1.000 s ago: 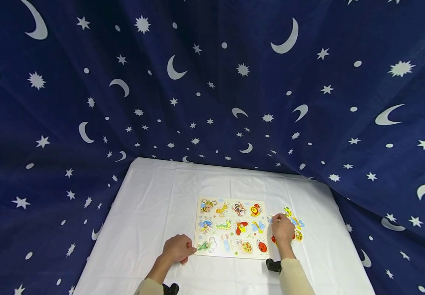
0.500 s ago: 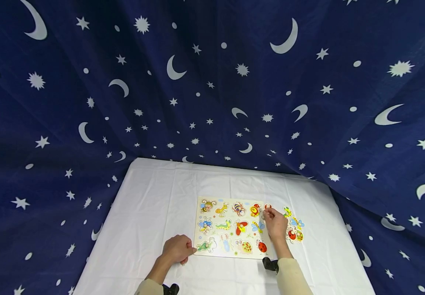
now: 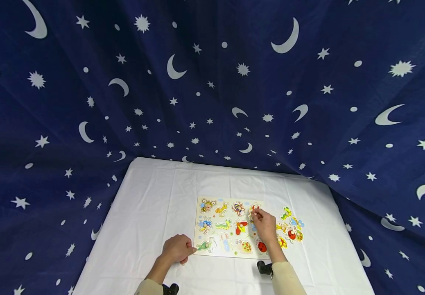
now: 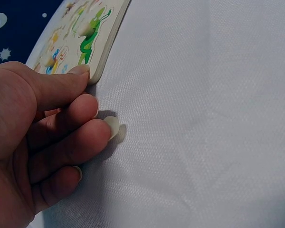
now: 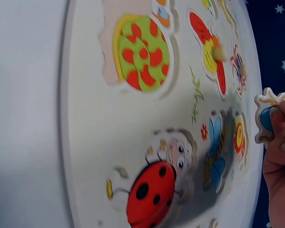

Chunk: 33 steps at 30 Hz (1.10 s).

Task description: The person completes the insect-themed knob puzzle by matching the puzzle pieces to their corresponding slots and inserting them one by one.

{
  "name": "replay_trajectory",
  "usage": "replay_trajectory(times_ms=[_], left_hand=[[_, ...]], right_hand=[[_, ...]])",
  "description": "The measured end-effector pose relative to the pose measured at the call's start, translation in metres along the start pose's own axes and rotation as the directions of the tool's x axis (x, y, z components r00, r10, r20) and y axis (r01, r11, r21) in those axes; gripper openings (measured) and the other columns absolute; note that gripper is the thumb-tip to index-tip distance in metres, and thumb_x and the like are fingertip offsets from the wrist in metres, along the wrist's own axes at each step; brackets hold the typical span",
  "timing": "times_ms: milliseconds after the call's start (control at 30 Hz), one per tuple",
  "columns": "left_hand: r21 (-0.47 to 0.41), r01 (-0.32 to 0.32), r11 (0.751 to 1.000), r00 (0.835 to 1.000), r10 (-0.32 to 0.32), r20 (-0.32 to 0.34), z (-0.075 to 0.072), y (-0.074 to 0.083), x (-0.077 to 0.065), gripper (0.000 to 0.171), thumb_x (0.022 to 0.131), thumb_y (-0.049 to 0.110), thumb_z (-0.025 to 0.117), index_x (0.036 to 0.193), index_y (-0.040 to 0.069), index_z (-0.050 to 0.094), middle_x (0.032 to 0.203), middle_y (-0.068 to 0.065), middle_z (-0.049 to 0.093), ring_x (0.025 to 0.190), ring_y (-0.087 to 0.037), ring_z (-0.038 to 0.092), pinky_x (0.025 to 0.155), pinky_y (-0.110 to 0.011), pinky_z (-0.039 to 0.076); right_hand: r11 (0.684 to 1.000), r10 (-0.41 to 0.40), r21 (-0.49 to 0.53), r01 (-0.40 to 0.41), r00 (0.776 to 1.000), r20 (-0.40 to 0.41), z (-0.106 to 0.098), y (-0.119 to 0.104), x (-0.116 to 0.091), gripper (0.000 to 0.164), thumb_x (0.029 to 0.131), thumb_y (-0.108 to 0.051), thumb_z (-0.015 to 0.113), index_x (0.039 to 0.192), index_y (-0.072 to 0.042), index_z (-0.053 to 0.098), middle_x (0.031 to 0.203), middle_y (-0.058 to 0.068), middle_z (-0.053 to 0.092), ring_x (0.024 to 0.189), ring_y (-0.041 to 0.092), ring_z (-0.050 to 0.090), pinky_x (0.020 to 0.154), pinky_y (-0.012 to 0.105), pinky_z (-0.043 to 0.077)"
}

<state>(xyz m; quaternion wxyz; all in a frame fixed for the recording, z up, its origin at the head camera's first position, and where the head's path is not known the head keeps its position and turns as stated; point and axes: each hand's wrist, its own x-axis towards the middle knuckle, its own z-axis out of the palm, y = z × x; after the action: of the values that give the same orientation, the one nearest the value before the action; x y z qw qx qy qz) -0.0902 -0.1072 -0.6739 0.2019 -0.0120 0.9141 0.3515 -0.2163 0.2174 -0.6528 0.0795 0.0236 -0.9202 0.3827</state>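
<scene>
My right hand pinches a beetle puzzle piece with a blue body, orange legs and red pincers, over the upper right of the puzzle board. The right wrist view shows the piece raised and tilted between thumb and fingers. At the board's near left corner, my left hand grips the edge. Its thumb lies on the corner and the other fingers are curled below. A grasshopper piece with a wooden knob is close by. Printed insect pictures fill the board, and some bear knobbed pieces.
Right of the board lies a loose group of insect pieces, among them a ladybird, a dragonfly and a caterpillar. White cloth covers the table. A dark blue curtain with moons and stars hangs around it.
My right hand has moved left from the loose pieces to above the board, bringing the beetle puzzle piece with it. My left hand has stayed at the board's corner.
</scene>
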Motion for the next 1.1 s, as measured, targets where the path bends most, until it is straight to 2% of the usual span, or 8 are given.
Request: replay_trajectory(times_ms=[267,367,500,700,800,967,1100], left_hand=[[0.004,-0.003,1.0,1.0,0.003,-0.001,0.0,0.001,-0.002,0.035,0.085,0.034,0.071,0.058,0.021,0.053,0.038,0.008,0.053,0.032,-0.007,0.047,0.044,-0.029,0.033],[0.0,-0.005,1.0,1.0,0.005,0.001,-0.001,0.002,-0.002,0.035,0.085,0.033,0.071,0.058,0.02,0.053,0.038,0.008,0.053,0.032,-0.007,0.048,0.044,-0.029,0.033],[0.004,0.002,1.0,1.0,-0.002,0.002,-0.003,0.002,-0.002,0.035,0.085,0.034,0.071,0.058,0.021,0.053,0.038,0.008,0.053,0.033,-0.007,0.048,0.044,-0.029,0.033],[0.006,-0.009,1.0,1.0,0.009,-0.002,-0.002,0.001,-0.002,0.035,0.086,0.034,0.07,0.059,0.02,0.053,0.038,0.009,0.052,0.033,-0.008,0.049,0.045,-0.029,0.033],[0.001,-0.009,1.0,1.0,0.009,0.002,-0.001,0.001,-0.001,0.034,0.086,0.034,0.07,0.059,0.021,0.053,0.038,0.009,0.052,0.033,-0.007,0.049,0.044,-0.029,0.034],[0.002,-0.003,1.0,1.0,0.003,0.002,-0.002,0.001,-0.001,0.034,0.086,0.034,0.07,0.059,0.021,0.053,0.039,0.01,0.052,0.033,-0.007,0.049,0.044,-0.028,0.033],[0.006,0.003,1.0,1.0,-0.003,0.006,-0.004,0.001,-0.001,0.034,0.086,0.034,0.071,0.06,0.021,0.053,0.039,0.009,0.053,0.035,-0.009,0.05,0.045,-0.029,0.033]], right_hand=[[0.999,-0.003,0.049,0.0,0.998,0.061,0.01,-0.007,-0.008,0.011,0.082,-0.007,0.066,0.084,-0.014,0.073,0.061,-0.005,0.06,0.048,0.003,0.046,0.051,0.021,0.039],[0.998,-0.003,0.059,-0.003,0.994,0.114,0.015,-0.012,-0.012,0.012,0.08,-0.005,0.065,0.082,-0.016,0.071,0.06,-0.007,0.057,0.049,0.003,0.045,0.051,0.021,0.037],[0.997,-0.048,0.07,0.034,0.976,0.212,0.022,-0.02,-0.019,0.015,0.079,-0.004,0.066,0.081,-0.018,0.07,0.058,-0.009,0.054,0.049,0.002,0.043,0.05,0.021,0.036],[0.991,-0.131,0.063,0.118,0.949,0.285,0.031,-0.031,-0.026,0.014,0.078,-0.005,0.066,0.079,-0.019,0.07,0.054,-0.013,0.051,0.047,0.0,0.042,0.051,0.02,0.036],[0.986,-0.167,0.059,0.156,0.926,0.34,0.033,-0.036,-0.029,0.012,0.077,-0.005,0.067,0.078,-0.017,0.07,0.055,-0.013,0.05,0.047,-0.001,0.041,0.051,0.02,0.035],[0.976,-0.208,0.045,0.212,0.859,0.467,0.035,-0.041,-0.035,0.011,0.078,-0.007,0.067,0.079,-0.017,0.07,0.055,-0.015,0.047,0.048,-0.002,0.037,0.05,0.018,0.033],[0.971,-0.222,0.045,0.234,0.824,0.52,0.038,-0.045,-0.042,0.008,0.078,-0.008,0.067,0.079,-0.016,0.07,0.055,-0.015,0.045,0.051,-0.002,0.037,0.054,0.018,0.034]])
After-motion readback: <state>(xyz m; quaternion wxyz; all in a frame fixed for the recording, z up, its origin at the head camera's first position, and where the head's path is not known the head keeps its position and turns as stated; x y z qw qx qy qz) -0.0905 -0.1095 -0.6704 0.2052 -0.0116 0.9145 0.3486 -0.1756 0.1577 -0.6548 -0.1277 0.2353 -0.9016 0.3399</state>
